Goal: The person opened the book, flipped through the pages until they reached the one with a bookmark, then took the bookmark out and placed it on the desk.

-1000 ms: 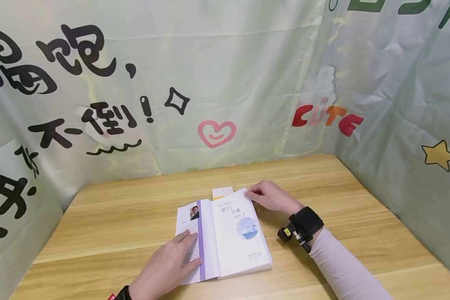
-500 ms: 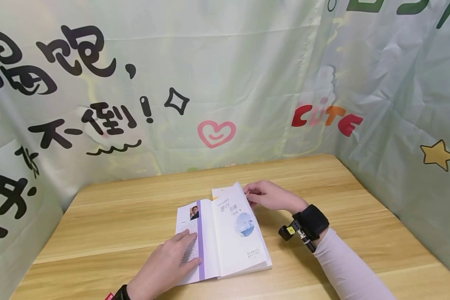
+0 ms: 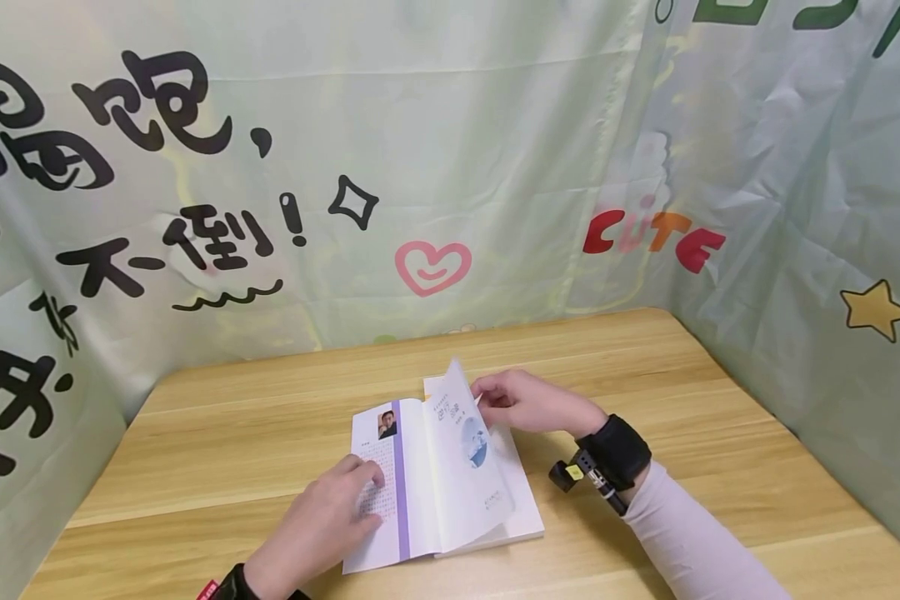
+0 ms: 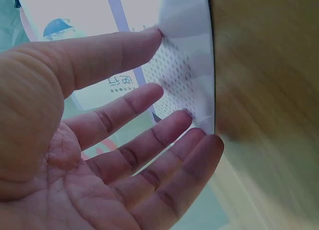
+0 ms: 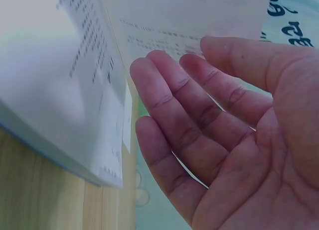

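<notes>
An open book (image 3: pixel 523 500) lies on the table in the head view, with a purple-striped left flap (image 3: pixel 418 475) bearing a small portrait and text. One title page (image 3: pixel 461 492) stands partly lifted, curving leftward, with a blue round picture on it. My right hand (image 3: pixel 534 404) is behind this page's upper right edge, its relaxed fingers close against the page's underside in the right wrist view. Over the flap's printed text lies my left hand (image 3: pixel 326 508), fingers spread and slightly bent, fingertips at the paper. Part of the flap is hidden under that hand.
A white card (image 3: pixel 431 385) sticks out past the book's top edge. The wooden table (image 3: pixel 217 450) has a printed cloth (image 3: pixel 510 167) hanging behind it and at both sides. A wrist strap with a small camera (image 3: pixel 566 475) is on the right wrist.
The title page has risen off the stack and swung left, baring the page beneath. My right hand let go of its corner and followed it left; my left hand slid slightly left.
</notes>
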### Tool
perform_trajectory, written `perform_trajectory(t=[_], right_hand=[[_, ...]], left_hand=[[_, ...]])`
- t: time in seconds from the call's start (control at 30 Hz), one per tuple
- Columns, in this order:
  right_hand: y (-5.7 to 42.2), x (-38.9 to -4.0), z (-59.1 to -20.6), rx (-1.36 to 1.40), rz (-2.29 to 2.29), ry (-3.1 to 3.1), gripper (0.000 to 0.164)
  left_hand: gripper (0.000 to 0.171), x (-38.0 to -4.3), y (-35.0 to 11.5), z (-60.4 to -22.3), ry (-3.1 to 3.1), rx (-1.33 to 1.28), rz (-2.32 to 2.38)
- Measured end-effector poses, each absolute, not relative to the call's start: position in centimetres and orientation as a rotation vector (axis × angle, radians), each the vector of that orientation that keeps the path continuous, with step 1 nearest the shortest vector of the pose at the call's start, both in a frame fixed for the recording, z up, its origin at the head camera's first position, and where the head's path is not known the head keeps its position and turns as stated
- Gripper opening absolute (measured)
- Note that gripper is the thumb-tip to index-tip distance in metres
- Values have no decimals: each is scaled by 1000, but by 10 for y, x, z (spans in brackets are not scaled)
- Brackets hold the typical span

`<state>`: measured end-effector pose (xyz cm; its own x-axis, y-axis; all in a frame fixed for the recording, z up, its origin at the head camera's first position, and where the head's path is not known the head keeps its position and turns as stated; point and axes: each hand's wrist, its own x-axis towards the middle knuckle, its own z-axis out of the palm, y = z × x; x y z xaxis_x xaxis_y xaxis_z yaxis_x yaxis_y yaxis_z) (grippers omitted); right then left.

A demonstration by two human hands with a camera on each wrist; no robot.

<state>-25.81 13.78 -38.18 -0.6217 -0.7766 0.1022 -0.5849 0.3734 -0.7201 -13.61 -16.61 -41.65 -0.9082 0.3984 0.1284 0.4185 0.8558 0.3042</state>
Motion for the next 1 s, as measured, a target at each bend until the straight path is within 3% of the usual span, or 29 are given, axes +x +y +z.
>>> perform_trajectory(t=[0.43,1.0], right_hand=[[116,-242,-381,-1258,-1076,2330,16],[103,-234,-388,-1358,-1063,2310,22]], left_hand=[[27,-141,-177,-410,-2960,-676,-607],[38,-144,-189,-406,-3020,-785,-607]])
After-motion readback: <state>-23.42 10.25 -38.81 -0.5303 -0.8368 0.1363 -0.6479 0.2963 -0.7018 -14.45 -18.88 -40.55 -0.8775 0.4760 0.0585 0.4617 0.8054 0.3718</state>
